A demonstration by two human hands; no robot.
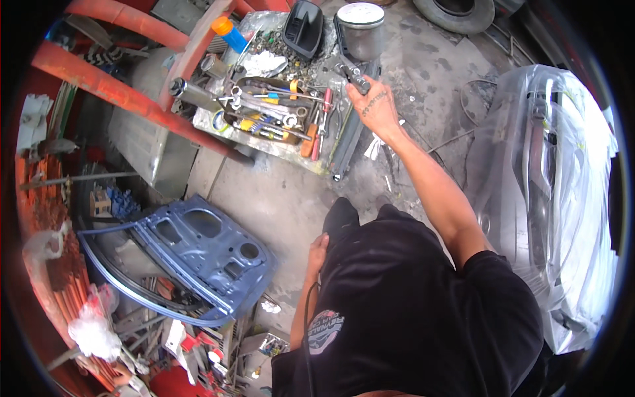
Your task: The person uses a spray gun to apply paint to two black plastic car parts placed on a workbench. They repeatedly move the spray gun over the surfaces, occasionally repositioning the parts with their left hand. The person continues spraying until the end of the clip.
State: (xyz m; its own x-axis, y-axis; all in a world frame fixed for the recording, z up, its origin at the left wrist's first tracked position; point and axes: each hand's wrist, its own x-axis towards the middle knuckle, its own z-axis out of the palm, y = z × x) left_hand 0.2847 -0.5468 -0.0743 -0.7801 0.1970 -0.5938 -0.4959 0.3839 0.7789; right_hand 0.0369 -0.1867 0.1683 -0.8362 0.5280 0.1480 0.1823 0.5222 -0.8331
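My right hand (pixel 375 108) reaches out at the far edge of the workbench, its fingers closed around a dark cylindrical tool (pixel 357 81) with a metal head. The tool's exact kind is not clear. Just left of this hand, a tool tray (pixel 231 120) holds wrenches, screwdrivers and other hand tools. Red-handled tools (pixel 321 126) lie beside the tray. My left hand (pixel 319 251) hangs low by my leg, away from the bench; its fingers are mostly hidden.
A metal can (pixel 360 33) and a black plastic part (pixel 304 30) stand behind the tools. Red frame bars (pixel 112 86) cross the left. A blue car door panel (pixel 205 255) lies lower left. A plastic-wrapped car part (pixel 549 198) is at right, a tire (pixel 456 16) beyond.
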